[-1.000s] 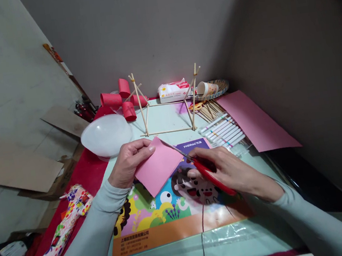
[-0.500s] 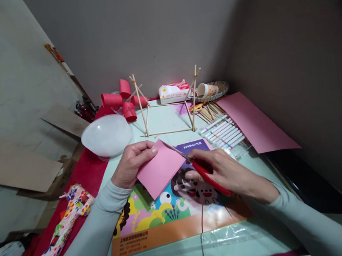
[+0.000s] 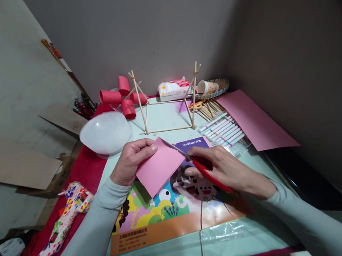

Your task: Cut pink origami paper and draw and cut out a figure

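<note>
A piece of pink paper is pinched at its upper left edge by my left hand, thumb on top. My right hand grips a pair of scissors with red handles. The scissor blades lie along the paper's upper right edge; whether they are fully closed is hard to see. Beneath both hands lies a colourful printed packet with cartoon figures and a clear plastic edge.
Behind the hands stands a frame of wooden sticks. Left are a translucent bowl, red paper tubes and a speckled figure. Right are white markers and a larger pink sheet. Tissues stand at the back.
The scissors stay at the paper's upper right edge, with only a slight shift of the blades. The whole view has tipped a little; the left hand keeps its hold.
</note>
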### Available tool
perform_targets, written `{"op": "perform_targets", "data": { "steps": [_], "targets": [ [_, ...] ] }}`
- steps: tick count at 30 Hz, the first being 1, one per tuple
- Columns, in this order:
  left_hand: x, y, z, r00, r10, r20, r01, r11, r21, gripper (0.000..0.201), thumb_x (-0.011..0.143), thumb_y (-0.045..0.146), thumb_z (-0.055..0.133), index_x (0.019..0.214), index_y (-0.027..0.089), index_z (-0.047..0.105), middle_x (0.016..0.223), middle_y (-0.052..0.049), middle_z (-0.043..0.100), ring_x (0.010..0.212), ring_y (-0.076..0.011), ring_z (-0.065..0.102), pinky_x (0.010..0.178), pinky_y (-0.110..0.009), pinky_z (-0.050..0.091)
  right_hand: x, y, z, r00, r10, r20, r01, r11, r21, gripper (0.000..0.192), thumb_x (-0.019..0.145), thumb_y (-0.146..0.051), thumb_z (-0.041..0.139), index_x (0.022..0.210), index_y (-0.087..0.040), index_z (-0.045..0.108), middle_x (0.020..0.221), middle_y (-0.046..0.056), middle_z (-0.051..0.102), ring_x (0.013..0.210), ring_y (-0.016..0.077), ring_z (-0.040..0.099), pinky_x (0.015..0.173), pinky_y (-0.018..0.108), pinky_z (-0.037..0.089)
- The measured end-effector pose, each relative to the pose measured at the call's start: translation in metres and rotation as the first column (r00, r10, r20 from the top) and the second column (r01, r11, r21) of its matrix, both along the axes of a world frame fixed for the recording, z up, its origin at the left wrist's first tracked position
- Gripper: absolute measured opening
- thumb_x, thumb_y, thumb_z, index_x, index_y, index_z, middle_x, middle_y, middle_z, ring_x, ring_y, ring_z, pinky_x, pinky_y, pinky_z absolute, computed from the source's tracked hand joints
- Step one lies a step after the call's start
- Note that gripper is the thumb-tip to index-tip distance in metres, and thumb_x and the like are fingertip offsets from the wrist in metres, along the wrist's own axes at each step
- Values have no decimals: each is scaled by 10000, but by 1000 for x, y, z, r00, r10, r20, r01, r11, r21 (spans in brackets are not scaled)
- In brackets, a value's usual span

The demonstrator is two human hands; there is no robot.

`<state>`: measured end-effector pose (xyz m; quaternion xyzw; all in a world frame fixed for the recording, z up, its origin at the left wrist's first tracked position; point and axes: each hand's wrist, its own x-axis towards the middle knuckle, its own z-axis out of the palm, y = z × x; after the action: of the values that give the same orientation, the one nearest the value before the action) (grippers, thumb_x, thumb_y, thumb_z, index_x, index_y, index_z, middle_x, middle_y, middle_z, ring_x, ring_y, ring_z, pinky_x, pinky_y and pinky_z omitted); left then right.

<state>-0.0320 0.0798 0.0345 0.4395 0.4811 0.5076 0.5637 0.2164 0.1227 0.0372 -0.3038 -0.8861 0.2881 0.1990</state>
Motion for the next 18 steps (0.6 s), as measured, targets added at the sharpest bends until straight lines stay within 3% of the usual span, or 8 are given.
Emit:
{"op": "perform_targets", "data": {
  "steps": [10, 18],
  "targets": [
    [0, -1, 3, 998, -47, -43, 49, 998, 49, 205, 792, 346, 770, 785, 153, 700, 617, 48, 540, 506, -30, 418, 467, -150, 287, 3, 6, -6, 1000, -8, 0, 8, 1000, 7, 328, 873, -503, 690, 976, -199, 621, 641, -52, 557, 564, 107, 452, 569, 236, 317],
    [0, -1, 5, 999, -35, 4, 34, 998, 45, 180, 776, 322, 785, 800, 157, 716, 635, 44, 566, 523, -34, 452, 478, -144, 308, 2, 6, -2, 1000, 0, -8, 0, 1000, -29, 363, 857, -531, 704, 969, -198, 610, 644, -64, 531, 579, 101, 436, 569, 230, 314]
  ]
}}
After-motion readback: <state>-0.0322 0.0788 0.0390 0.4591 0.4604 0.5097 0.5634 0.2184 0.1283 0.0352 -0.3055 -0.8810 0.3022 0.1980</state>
